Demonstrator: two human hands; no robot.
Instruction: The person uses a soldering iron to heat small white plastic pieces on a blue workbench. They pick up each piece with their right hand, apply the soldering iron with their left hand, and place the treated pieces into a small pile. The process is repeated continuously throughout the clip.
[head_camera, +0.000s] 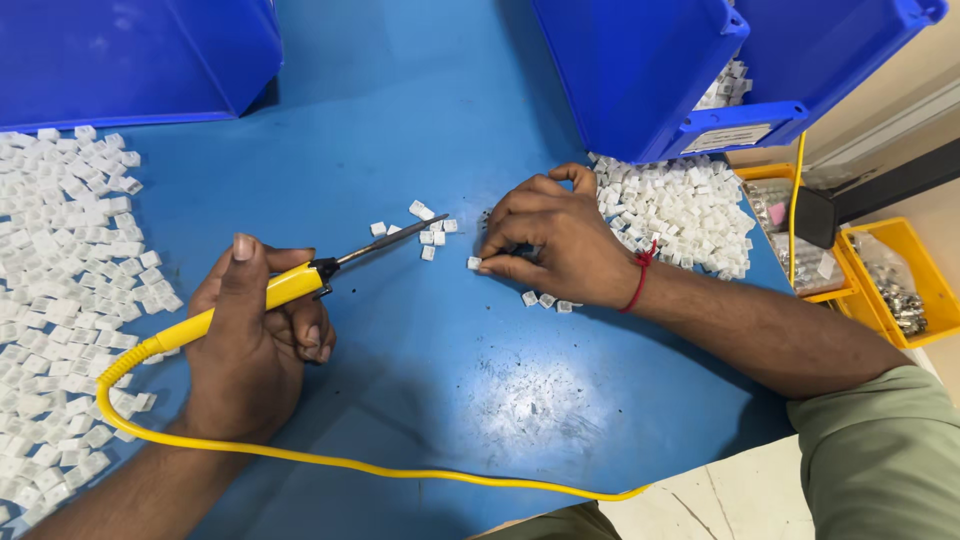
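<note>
My left hand (250, 340) grips a yellow-handled soldering iron (290, 285). Its metal tip (420, 228) points right toward a few small white plastic pieces (432, 236) on the blue table (420, 370). A yellow cord (400, 470) curls from the handle across the table's near side. My right hand (555, 240), with a red thread around the wrist, rests palm down. Its fingertips pinch one small white piece (474, 263) against the table. Three more white pieces (545, 299) lie just under that hand.
A big spread of white pieces (60, 290) covers the table's left side, and another heap (680, 205) lies behind my right hand. Blue bins stand at the back left (130, 60) and back right (650, 70). Yellow trays (900, 280) with metal parts sit off the table's right edge.
</note>
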